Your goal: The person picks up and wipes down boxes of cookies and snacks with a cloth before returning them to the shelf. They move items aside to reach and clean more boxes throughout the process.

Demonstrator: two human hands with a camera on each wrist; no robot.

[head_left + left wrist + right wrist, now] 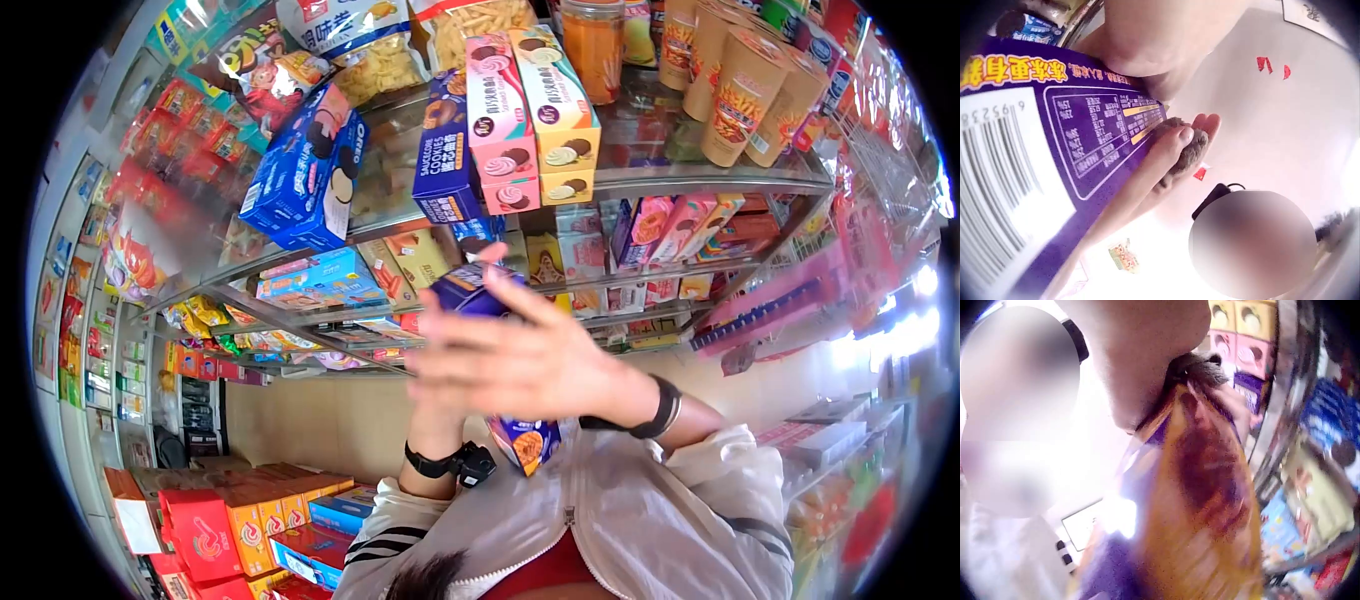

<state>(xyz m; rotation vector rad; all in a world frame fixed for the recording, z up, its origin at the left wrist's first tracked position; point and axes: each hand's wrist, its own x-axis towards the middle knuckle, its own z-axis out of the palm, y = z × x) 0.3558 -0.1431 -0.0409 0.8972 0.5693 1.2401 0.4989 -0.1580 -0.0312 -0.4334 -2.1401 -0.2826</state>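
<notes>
Clearly, purple box [1094, 140], barcode [997, 184] left-wrist only

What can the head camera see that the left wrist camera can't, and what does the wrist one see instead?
Only the head view shows the paper cups and the pink boxes on the shelf. Only the left wrist view shows the gray cloth and the barcode on the purple box. Both show that purple box and the hands.
</notes>
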